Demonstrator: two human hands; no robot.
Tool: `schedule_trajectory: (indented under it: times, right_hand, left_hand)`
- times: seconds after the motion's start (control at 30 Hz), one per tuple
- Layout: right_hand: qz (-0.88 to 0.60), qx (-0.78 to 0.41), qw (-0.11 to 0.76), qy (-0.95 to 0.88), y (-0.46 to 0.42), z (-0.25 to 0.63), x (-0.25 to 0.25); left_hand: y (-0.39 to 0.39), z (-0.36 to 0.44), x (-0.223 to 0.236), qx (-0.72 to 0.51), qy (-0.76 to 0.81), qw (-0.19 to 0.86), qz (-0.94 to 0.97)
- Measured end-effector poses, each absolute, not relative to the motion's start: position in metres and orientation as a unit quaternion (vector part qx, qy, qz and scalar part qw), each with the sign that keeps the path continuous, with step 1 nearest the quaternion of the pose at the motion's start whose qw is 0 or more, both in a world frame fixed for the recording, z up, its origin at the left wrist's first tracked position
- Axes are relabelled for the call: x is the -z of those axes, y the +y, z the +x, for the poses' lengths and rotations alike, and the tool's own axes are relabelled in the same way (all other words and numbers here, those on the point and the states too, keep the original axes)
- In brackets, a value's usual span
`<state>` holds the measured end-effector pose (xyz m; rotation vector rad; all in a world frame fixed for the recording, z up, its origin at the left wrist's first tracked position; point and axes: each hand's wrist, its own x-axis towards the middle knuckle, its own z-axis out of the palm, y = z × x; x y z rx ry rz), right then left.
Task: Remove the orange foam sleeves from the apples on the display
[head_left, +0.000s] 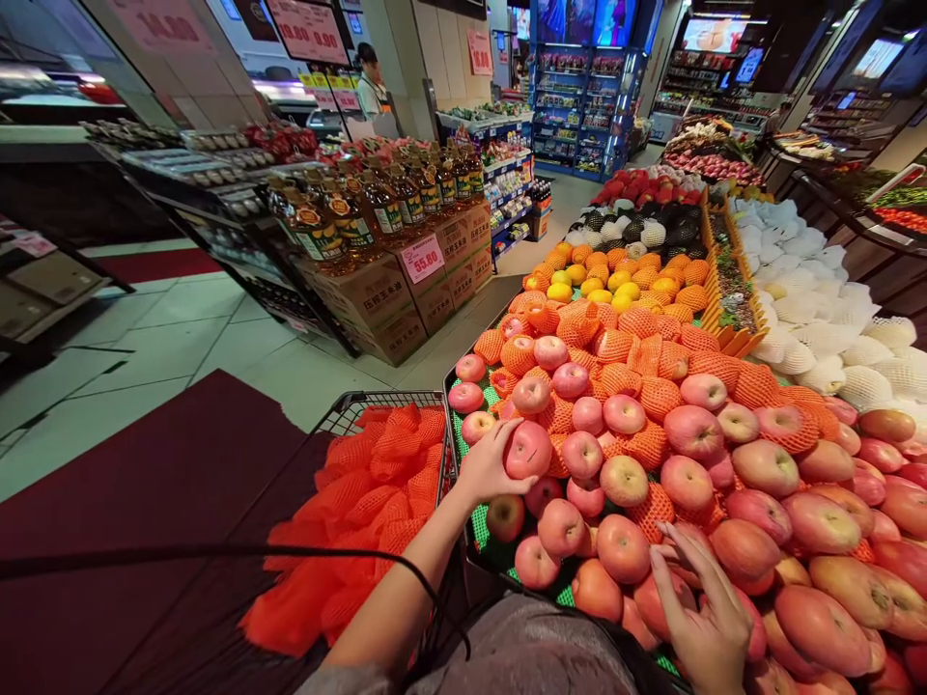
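**K:** While both hands are over the fruit stand, what's the left hand (487,465) doing?

**M:** Fingers wrapped around one pink-red apple (528,450), thumb underneath. Closed grip. That apple sits at the near left edge of the apple pile (724,483), touching its neighbours, so I can't tell whether it's lifted or resting.

**K:** Right hand (706,618)?

**M:** Fingers spread, palm down, lying flat on the apples at the bottom of the view. Fingertips (670,560) touch two or three of them. Not gripping anything, hand open.

**K:** What's around the pile?

**M:** Some apples are bare, others sit in orange foam net sleeves (656,391). Green mat (479,526) shows under the bare ones at the stand's left edge. Farther back: oranges (637,275), mostly sleeved, with a few yellow citrus in the middle, then dark and white sleeved fruit, then red fruit at the far end. To the right, behind an orange divider (714,280), white-sleeved fruit (811,309).

**K:** Left of the stand?

**M:** Wire shopping cart (377,403) just beside the stand, full of empty orange net sleeves (369,512). Left forearm crosses above its right edge. Dark cable (217,554) runs across the bottom left.

**K:** Background?

**M:** Cooking oil bottles (377,203) on stacked cardboard boxes (391,299), price tag (422,259) reading 55.80. One person (371,82) stands far back by the counters. Pale tiled floor with a dark red mat (145,502).
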<state>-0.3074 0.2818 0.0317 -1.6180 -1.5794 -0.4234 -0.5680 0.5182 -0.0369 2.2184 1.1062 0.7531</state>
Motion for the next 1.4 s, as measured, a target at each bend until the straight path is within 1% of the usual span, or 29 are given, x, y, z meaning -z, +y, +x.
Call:
schedule_trajectory:
  times: [0.1, 0.2, 0.33, 0.47, 0.57, 0.7, 0.77, 0.87, 0.97, 1.17, 1.23, 1.4]
  right_hand:
    - [-0.645, 0.161, 0.412, -0.623, 0.282, -0.307, -0.030]
    - [-0.642, 0.132, 0.426, -0.624, 0.287, -0.311, -0.030]
    - [-0.631, 0.110, 0.434, -0.634, 0.292, -0.318, -0.031]
    - [-0.632, 0.114, 0.428, -0.635, 0.291, -0.316, -0.034]
    - [-0.636, 0.129, 0.421, -0.634, 0.289, -0.313, -0.035]
    - [-0.635, 0.137, 0.420, -0.633, 0.289, -0.314, -0.037]
    - [-0.635, 0.133, 0.423, -0.632, 0.289, -0.316, -0.038]
    - [-0.635, 0.146, 0.420, -0.632, 0.287, -0.316, -0.038]
    - [-0.634, 0.165, 0.405, -0.638, 0.283, -0.310, -0.036]
    - [-0.652, 0.173, 0.399, -0.622, 0.274, -0.297, -0.029]
    - [-0.653, 0.171, 0.399, -0.620, 0.274, -0.297, -0.028]
    - [-0.648, 0.162, 0.405, -0.625, 0.278, -0.302, -0.027]
  left_hand:
    - [0.511, -0.587, 0.037, -0.185, 0.351, 0.315, 0.862]
    - [0.503, -0.594, 0.045, -0.120, 0.339, 0.342, 0.868]
    - [0.497, -0.590, 0.053, -0.129, 0.329, 0.362, 0.863]
    - [0.507, -0.589, 0.043, -0.132, 0.318, 0.372, 0.862]
    - [0.525, -0.581, 0.026, -0.196, 0.339, 0.350, 0.851]
    - [0.558, -0.550, 0.011, -0.352, 0.417, 0.245, 0.801]
    - [0.573, -0.529, 0.012, -0.374, 0.442, 0.207, 0.788]
    - [0.588, -0.506, 0.019, -0.332, 0.477, 0.208, 0.787]
    - [0.601, -0.503, 0.027, -0.307, 0.484, 0.215, 0.791]
    - [0.638, -0.552, 0.032, -0.295, 0.548, 0.157, 0.767]
    - [0.651, -0.570, 0.034, -0.260, 0.549, 0.159, 0.779]
    - [0.668, -0.587, 0.041, -0.133, 0.482, 0.179, 0.848]
